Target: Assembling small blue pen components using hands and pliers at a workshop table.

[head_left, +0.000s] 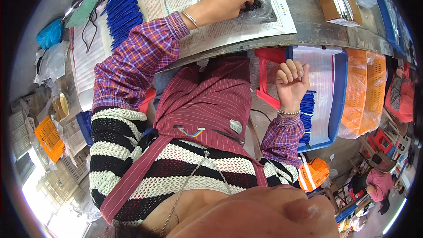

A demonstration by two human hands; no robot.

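Observation:
My left hand [224, 3] reaches down into a clear plastic bag [263, 11] of small dark pieces lying on a newspaper sheet. Its fingertips are pinched together among the pieces, and what they hold is hidden. Off the table's front edge, my right hand [292, 81] is raised palm up with the fingers loosely curled and apart, nothing in it. Beside that hand stands a blue tray [338, 101], which holds white sheets and a row of blue pens [307, 114]. Many more blue pens [123, 13] lie in a dense row at the newspaper's left.
An open cardboard box [343, 20] of white and silver sticks sits at the table's right. Orange crates [363, 92] wrapped in plastic stand past the blue tray. A red stool [263, 75] is under the table edge. Other people [379, 187] work at the far right.

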